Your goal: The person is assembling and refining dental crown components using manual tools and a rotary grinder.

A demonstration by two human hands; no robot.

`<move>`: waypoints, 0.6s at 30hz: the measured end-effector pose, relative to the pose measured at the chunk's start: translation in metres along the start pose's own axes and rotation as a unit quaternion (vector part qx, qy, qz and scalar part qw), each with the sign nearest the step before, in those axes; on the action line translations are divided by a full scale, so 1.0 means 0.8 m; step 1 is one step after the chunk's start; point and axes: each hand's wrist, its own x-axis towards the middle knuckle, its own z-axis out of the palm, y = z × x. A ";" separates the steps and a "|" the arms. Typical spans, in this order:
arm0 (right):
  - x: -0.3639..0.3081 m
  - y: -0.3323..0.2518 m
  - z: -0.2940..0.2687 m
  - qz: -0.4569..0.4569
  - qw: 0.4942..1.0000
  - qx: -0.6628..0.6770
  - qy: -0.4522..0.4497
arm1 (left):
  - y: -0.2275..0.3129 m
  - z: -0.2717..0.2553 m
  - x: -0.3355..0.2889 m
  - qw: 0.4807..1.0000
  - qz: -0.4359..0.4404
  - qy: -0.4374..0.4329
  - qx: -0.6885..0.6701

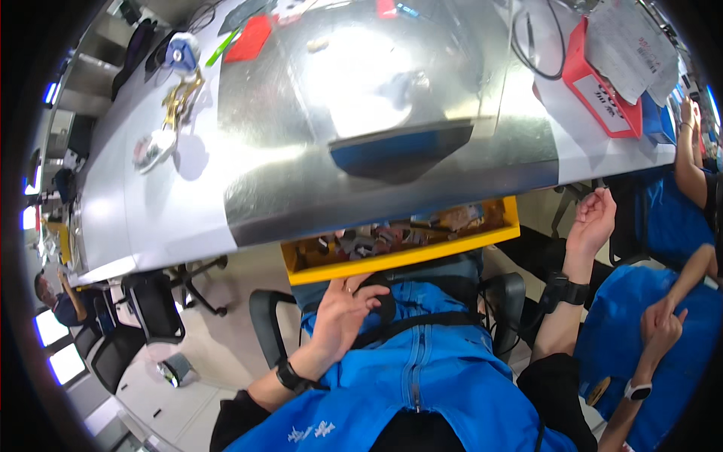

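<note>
Under the table's near edge, a yellow tray [407, 260] juts out over my lap, holding many small loose parts that are too small to name. Just below its front wall is my left hand [346, 310], fingers loosely bent and apart, a fingertip close to or touching the yellow edge. Off to the right, my right hand [591, 224] is raised beside the table's front edge, palm turned up. Its fingers curl together near a small dark piece that I cannot make out. Both wrists wear black straps.
A dark flat panel [403, 151] sits near the front of the metal tabletop [279, 158]. To the left are a gold-coloured jointed stand [179, 102] and a red piece [250, 39]. A red bin [602, 90] with papers stands right. Another person's hands [660, 328] are close at right.
</note>
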 end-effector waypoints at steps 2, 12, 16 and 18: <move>0.025 0.006 0.004 0.045 0.998 0.018 0.038 | -0.008 0.002 0.007 0.999 0.010 -0.027 -0.041; 0.125 -0.013 -0.043 0.122 0.988 0.090 0.000 | -0.029 0.019 0.050 0.995 -0.034 -0.089 0.037; 0.105 -0.012 -0.021 0.166 0.966 0.195 -0.013 | -0.027 0.012 0.054 0.995 0.003 -0.072 0.062; 0.106 -0.009 -0.026 0.160 0.966 0.202 0.002 | -0.022 0.011 0.079 0.995 0.047 -0.050 0.065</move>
